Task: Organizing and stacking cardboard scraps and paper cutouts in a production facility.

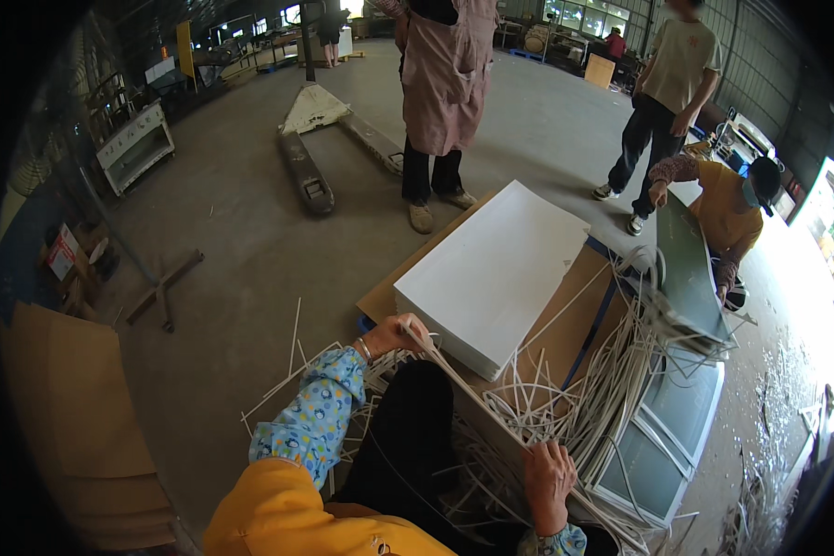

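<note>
My left hand (404, 334), a bracelet at its wrist, is closed on the far left end of a thin pale panel (473, 397), seen nearly edge-on. My right hand (549, 476) has its fingers curled over the panel's near right end. The panel slants between both hands, over my dark-trousered legs. Just beyond it lies a neat stack of white sheets (496, 269) on a brown board (551, 347). Long, thin whitish strips (598, 408) lie tangled around the panel and to its right. My right fingertips are partly hidden.
At right a crouching co-worker (718, 213) handles a greenish panel (684, 264); more greenish panels (653, 454) lie below. Two people stand beyond the stack, one in a pinkish apron (447, 74). A pallet jack (315, 116) stands far left, cardboard sheets (79, 398) near left.
</note>
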Motion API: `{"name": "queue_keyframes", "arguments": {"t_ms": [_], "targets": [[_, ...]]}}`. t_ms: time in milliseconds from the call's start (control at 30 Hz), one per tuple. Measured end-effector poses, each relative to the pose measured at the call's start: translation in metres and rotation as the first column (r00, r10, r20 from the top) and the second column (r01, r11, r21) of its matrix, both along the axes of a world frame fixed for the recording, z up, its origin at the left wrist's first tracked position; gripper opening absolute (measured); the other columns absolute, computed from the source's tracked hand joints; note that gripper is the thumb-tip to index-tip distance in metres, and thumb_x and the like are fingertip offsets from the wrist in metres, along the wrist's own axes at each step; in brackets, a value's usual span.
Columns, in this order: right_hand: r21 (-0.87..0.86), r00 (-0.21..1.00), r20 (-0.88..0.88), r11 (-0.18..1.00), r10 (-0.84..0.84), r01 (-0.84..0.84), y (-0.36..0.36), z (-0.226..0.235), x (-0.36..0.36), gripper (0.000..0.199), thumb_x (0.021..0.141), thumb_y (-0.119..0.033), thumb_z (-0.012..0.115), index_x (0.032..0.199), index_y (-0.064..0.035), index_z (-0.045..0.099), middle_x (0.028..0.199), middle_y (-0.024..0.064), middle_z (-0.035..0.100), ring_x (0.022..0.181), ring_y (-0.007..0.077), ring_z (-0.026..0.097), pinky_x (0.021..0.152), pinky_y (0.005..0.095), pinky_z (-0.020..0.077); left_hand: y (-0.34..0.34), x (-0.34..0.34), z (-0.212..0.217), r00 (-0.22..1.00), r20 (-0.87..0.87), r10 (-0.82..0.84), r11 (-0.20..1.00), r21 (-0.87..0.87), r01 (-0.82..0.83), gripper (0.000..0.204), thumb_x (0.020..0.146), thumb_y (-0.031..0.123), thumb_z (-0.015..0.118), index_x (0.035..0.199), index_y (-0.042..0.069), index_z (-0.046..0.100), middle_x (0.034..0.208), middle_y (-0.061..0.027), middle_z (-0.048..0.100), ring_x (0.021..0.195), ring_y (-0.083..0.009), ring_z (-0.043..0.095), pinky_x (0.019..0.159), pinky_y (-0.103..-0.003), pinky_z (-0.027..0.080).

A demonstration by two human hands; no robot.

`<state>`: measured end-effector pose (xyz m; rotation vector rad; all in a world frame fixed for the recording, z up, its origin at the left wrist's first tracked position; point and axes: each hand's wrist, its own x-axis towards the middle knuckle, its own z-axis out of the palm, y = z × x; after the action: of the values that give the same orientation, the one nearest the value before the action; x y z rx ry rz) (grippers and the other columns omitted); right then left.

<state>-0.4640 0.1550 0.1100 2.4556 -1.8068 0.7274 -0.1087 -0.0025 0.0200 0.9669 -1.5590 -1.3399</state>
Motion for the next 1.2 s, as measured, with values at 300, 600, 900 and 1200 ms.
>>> {"name": "queue_keyframes", "arguments": {"t_ms": [300,600,900,1200], "targets": [[0.033,1.0,0.006,0.999,-0.014,0.013,0.002,0.002,0.003,0.019,0.069,-0.015,0.068,0.068,-0.0067,0.052,0.068,0.0066,0.049,0.068,0.0259,0.05,0.06,0.0379,0.0379,0.004,-0.002,0.007,0.99,-0.138,0.003,0.996,0.093,0.01,0.015,0.07,0.005,0.071,0.08,0.004,0.06,0.081,-0.0054,0.063,0.079,-0.014,0.06,0.07,-0.026,0.05],[0.033,0.999,0.036,0.999,-0.007,0.006,0.002,0.001,0.003,0.019,0.069,-0.015,0.068,0.069,-0.0067,0.051,0.069,0.0071,0.048,0.069,0.0263,0.05,0.06,0.0383,0.0377,0.008,-0.005,0.014,0.99,-0.137,0.044,0.989,0.149,-0.024,0.012,0.07,0.004,0.07,0.076,0.004,0.06,0.081,-0.0065,0.063,0.079,-0.0157,0.06,0.072,-0.027,0.049],[0.032,1.0,0.014,0.999,-0.008,0.008,0.003,0.002,0.004,0.018,0.069,-0.014,0.068,0.068,-0.0068,0.051,0.069,0.0069,0.048,0.068,0.0264,0.049,0.06,0.0381,0.0371,0.006,-0.004,0.007,0.984,-0.173,0.035,0.99,0.142,-0.01,0.012,0.07,0.002,0.069,0.076,0.004,0.059,0.082,-0.0068,0.063,0.079,-0.016,0.06,0.073,-0.028,0.049],[0.024,1.0,0.031,1.0,0.001,-0.001,0.006,0.003,0.007,0.018,0.068,-0.013,0.068,0.067,-0.0074,0.051,0.067,0.006,0.047,0.067,0.0246,0.049,0.059,0.0362,0.0369,0.005,0.002,-0.003,0.987,-0.157,0.02,0.998,0.068,-0.009,0.011,0.071,-0.001,0.067,0.08,0.0,0.062,0.082,-0.0083,0.061,0.079,-0.0189,0.062,0.07,-0.03,0.054]]}}
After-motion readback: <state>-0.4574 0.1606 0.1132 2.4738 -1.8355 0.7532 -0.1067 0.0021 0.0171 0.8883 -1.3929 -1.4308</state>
